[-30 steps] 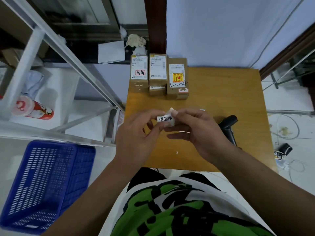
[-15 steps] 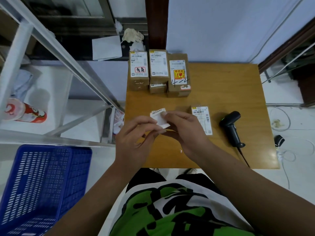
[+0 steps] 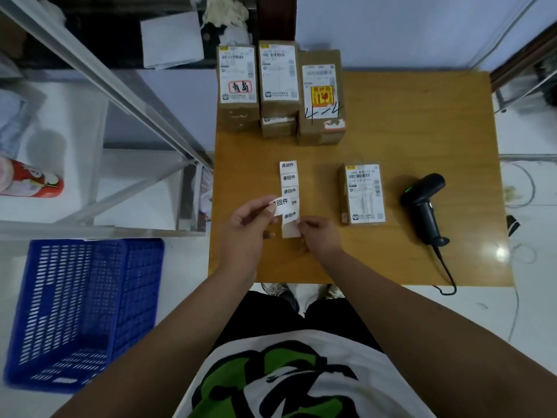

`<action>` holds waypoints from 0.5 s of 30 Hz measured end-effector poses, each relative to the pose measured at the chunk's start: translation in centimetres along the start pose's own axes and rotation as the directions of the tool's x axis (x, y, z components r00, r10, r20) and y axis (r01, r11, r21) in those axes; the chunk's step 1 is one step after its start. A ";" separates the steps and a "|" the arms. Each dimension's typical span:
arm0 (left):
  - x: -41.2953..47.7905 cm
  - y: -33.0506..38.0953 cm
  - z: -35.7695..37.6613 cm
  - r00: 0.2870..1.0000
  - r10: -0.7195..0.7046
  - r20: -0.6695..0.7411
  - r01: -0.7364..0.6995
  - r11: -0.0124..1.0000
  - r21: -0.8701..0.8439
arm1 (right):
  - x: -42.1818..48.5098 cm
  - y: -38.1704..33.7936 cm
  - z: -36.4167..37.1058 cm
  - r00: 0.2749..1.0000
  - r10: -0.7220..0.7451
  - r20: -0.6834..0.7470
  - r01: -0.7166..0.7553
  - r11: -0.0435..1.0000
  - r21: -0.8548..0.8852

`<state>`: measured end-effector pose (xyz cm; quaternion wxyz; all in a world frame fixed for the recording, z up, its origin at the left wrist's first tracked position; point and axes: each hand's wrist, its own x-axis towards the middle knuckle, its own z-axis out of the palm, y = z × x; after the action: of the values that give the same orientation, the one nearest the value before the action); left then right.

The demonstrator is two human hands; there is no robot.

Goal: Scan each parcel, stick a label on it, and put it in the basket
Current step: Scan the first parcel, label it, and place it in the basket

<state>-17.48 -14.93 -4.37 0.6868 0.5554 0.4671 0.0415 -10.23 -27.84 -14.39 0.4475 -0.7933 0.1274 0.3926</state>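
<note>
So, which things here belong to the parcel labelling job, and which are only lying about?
Job: left hand pinching a peeled label; right hand holding the label strip; parcel near the scanner; waiting parcels at the back; blue basket.
Lying about: red can; white paper; crumpled cloth.

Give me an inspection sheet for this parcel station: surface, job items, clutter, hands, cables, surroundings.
Surface: wooden table, glossy.
Job's things: one parcel lies flat beside the barcode scanner, green light on; other parcels grouped at the far edge; label strip on the table; blue basket on the floor, left.
Clutter: nothing seen.
Hands: left hand pinches a peeled label; right hand grips the strip's near end.
Cables: scanner cable runs off the near edge; loose cords on the floor, right.
Surroundings: metal shelf rack at left, red-and-white can on it.
</note>
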 end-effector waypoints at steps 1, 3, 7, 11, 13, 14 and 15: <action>0.4 -0.4 0.5 1.000 -0.009 0.020 0.008 1.000 0.003 | 0.2 0.7 -0.2 1.000 0.000 -0.010 0.000 1.000 -0.021; 1.0 -1.0 1.5 0.999 -0.016 0.051 0.014 0.999 0.038 | 0.3 1.6 -0.7 1.000 0.005 0.005 -0.005 1.000 -0.031; 1.7 -2.1 3.7 0.996 -0.035 0.083 0.030 0.998 0.060 | -0.4 2.0 -2.5 0.997 -0.074 0.007 0.074 0.989 -0.125; 2.2 -3.0 6.1 0.987 -0.095 0.126 0.082 0.991 0.104 | -2.1 2.0 -5.4 0.989 -0.132 0.066 0.137 0.988 -0.076; 2.1 -3.1 7.7 0.981 -0.123 0.153 0.101 0.985 0.143 | -3.0 2.1 -7.3 0.987 -0.135 0.084 0.131 0.990 0.056; 1.9 -3.1 8.5 0.978 -0.131 0.162 0.106 0.982 0.157 | -3.5 1.9 -8.3 0.988 -0.130 0.081 0.117 0.982 0.145; 1.8 -3.1 9.4 0.977 -0.135 0.167 0.108 0.981 0.161 | -3.8 1.6 -9.4 0.990 -0.122 0.068 0.104 0.969 0.225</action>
<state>-11.45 -21.93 -8.41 0.6829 0.5776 0.4390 -0.0858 -8.87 -36.90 -9.83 0.5595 -0.7278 0.1067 0.3820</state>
